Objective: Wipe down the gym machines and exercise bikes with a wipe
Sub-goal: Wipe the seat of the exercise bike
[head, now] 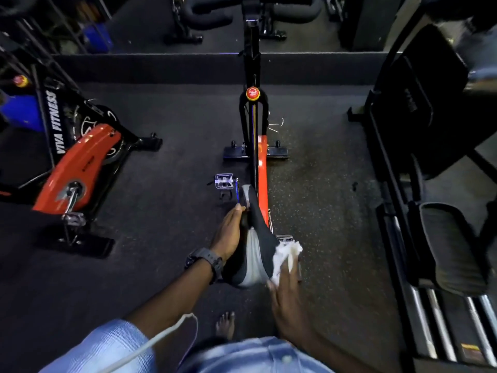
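Straight below me stands a red and black exercise bike, seen from above. Its black and grey saddle points away from me. My left hand, with a dark watch on the wrist, grips the saddle's left side near the nose. A crumpled white wipe is pressed against the saddle's right rear edge by my right hand, whose fingers close over it. The bike's red knob and a silver pedal show ahead.
A second red bike marked VIVA FITNESS stands on the left. A black weight machine with padded seat fills the right side. Dark rubber floor lies between them. My bare foot is on the floor below the saddle.
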`<state>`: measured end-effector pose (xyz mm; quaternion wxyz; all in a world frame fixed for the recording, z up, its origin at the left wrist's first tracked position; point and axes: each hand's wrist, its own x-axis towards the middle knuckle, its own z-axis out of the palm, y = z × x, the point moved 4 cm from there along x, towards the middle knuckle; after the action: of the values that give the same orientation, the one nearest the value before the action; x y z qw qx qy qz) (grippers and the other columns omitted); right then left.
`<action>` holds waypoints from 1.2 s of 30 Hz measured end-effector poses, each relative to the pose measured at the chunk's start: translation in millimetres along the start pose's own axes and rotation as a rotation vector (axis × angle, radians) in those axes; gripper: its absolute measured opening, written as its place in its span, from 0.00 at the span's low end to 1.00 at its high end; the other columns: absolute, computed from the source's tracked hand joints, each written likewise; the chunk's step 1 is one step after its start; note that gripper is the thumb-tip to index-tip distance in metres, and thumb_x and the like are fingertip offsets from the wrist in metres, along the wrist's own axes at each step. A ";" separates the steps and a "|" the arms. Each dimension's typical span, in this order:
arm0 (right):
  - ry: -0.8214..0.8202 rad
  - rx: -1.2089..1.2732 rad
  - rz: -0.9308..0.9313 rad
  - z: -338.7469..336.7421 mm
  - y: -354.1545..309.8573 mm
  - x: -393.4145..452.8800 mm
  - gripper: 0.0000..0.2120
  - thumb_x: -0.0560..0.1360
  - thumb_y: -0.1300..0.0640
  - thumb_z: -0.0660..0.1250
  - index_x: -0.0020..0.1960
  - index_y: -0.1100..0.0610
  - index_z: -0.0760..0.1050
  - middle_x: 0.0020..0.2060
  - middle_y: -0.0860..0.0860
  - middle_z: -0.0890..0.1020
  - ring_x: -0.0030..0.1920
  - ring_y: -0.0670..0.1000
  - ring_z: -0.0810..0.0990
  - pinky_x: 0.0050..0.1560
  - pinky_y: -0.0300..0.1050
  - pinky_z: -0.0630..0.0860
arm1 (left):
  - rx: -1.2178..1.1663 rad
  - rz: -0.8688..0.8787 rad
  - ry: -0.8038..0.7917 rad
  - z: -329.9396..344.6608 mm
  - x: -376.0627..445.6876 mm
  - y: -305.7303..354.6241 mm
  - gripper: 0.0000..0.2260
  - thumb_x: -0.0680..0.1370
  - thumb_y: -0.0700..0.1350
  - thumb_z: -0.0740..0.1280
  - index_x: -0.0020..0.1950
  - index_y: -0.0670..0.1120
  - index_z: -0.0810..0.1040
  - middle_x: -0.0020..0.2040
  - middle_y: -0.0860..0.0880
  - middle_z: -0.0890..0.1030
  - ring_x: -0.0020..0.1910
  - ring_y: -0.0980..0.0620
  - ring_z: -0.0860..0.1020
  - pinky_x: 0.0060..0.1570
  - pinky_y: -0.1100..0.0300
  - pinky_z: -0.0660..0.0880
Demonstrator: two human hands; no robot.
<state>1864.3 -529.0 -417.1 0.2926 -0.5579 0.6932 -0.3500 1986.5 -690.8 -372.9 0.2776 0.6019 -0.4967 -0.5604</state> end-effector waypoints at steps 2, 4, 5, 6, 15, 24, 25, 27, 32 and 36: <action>0.028 -0.168 -0.125 9.5 6.3 -7.7 0.30 0.83 0.47 0.54 0.80 0.50 0.47 0.77 0.63 0.38 0.79 0.55 0.39 0.75 0.41 0.49 | -0.070 -0.041 -0.028 -6.3 0.1 2.9 0.23 0.85 0.55 0.50 0.70 0.44 0.73 0.72 0.50 0.71 0.68 0.56 0.68 0.74 0.55 0.60; 0.017 -0.316 -0.248 7.9 19.2 -6.2 0.31 0.82 0.46 0.54 0.80 0.48 0.45 0.76 0.67 0.39 0.77 0.66 0.41 0.76 0.53 0.51 | -0.123 -0.077 -0.065 -11.8 -1.1 8.5 0.25 0.85 0.55 0.48 0.71 0.41 0.71 0.73 0.46 0.71 0.71 0.51 0.68 0.71 0.58 0.61; 0.007 -0.397 -0.317 6.2 23.0 -4.6 0.32 0.81 0.48 0.57 0.80 0.49 0.47 0.76 0.68 0.40 0.77 0.69 0.43 0.75 0.57 0.51 | -0.136 -0.086 -0.095 -15.0 -2.7 11.4 0.26 0.85 0.54 0.47 0.73 0.39 0.70 0.72 0.45 0.71 0.72 0.50 0.67 0.68 0.59 0.61; -0.012 -0.489 -0.385 3.4 23.8 -2.5 0.32 0.80 0.48 0.59 0.80 0.50 0.50 0.77 0.68 0.42 0.76 0.70 0.44 0.74 0.61 0.52 | -0.145 -0.094 -0.128 -17.3 -3.7 13.6 0.27 0.85 0.55 0.45 0.74 0.39 0.68 0.71 0.45 0.71 0.72 0.49 0.67 0.66 0.59 0.62; -0.404 -0.915 -0.809 7.2 -35.6 17.1 0.32 0.81 0.37 0.53 0.79 0.54 0.56 0.78 0.55 0.57 0.78 0.58 0.53 0.75 0.59 0.56 | -0.196 -0.189 -0.235 -35.4 10.9 2.3 0.31 0.83 0.60 0.43 0.74 0.43 0.69 0.72 0.43 0.72 0.69 0.43 0.71 0.63 0.50 0.66; -0.783 -0.900 -0.887 46.1 -87.0 96.7 0.29 0.81 0.35 0.49 0.68 0.53 0.74 0.64 0.54 0.77 0.67 0.55 0.71 0.73 0.54 0.60 | -0.237 -0.158 -0.242 -42.6 22.9 5.3 0.30 0.83 0.60 0.44 0.73 0.41 0.69 0.68 0.38 0.74 0.70 0.42 0.71 0.67 0.51 0.64; -0.725 -0.913 -0.810 38.3 -88.3 116.2 0.32 0.81 0.34 0.46 0.68 0.55 0.73 0.63 0.54 0.78 0.66 0.55 0.72 0.74 0.54 0.61 | -0.268 -0.180 -0.246 -42.1 23.3 6.6 0.31 0.83 0.61 0.45 0.72 0.40 0.69 0.68 0.36 0.74 0.68 0.41 0.73 0.67 0.48 0.67; -0.650 -0.983 -0.752 34.5 -88.4 128.0 0.33 0.81 0.34 0.44 0.66 0.55 0.74 0.61 0.54 0.79 0.66 0.54 0.72 0.76 0.54 0.56 | -0.317 -0.203 -0.236 -39.5 25.6 7.4 0.31 0.82 0.62 0.47 0.72 0.39 0.69 0.68 0.35 0.74 0.65 0.41 0.75 0.65 0.48 0.71; -0.825 -0.920 -0.877 37.0 -85.8 110.7 0.26 0.83 0.41 0.44 0.68 0.52 0.73 0.63 0.50 0.78 0.68 0.52 0.71 0.76 0.54 0.48 | -0.259 -0.152 -0.183 -38.3 26.3 9.6 0.29 0.84 0.57 0.45 0.71 0.38 0.71 0.68 0.41 0.74 0.62 0.52 0.73 0.60 0.61 0.63; -0.506 -0.989 -0.691 18.6 -73.7 205.1 0.25 0.82 0.44 0.45 0.67 0.51 0.75 0.66 0.49 0.77 0.72 0.52 0.68 0.76 0.57 0.54 | -0.279 -0.084 -0.159 -36.0 22.1 18.2 0.25 0.86 0.54 0.45 0.61 0.41 0.78 0.54 0.49 0.81 0.49 0.66 0.80 0.50 0.71 0.72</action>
<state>1878.8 -742.4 -371.2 0.0263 -0.8826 0.4629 0.0783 2012.7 -725.3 -357.6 0.2948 0.5314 -0.4088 -0.6809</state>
